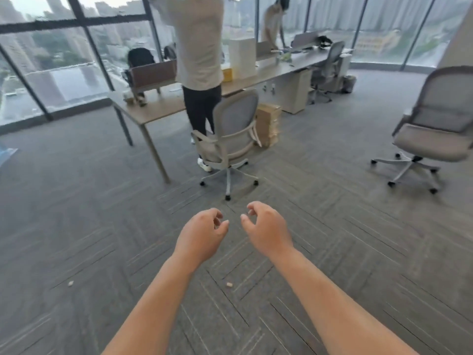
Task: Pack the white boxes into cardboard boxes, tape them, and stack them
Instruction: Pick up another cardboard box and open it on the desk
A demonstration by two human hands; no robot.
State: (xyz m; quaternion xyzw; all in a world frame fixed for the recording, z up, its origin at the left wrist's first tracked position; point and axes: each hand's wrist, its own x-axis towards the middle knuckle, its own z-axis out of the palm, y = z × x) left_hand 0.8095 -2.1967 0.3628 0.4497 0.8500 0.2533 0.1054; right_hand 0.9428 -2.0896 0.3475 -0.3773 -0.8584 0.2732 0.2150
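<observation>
The left hand (202,234) and the right hand (266,226) are held out side by side above the carpet (76,226), fingers loosely curled, with nothing gripped. Well ahead of them, a stack of cardboard boxes (268,124) is seen on the floor just behind a chair (230,134). Farther on, white boxes (242,58) are stood on the bench (158,108).

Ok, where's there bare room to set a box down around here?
The grey carpet is bare between the grey mesh swivel chair and the second chair, and left of the long wooden desk, whose near end is mostly bare. Crowded: around the stacked brown cardboard boxes and tall white boxes.
</observation>
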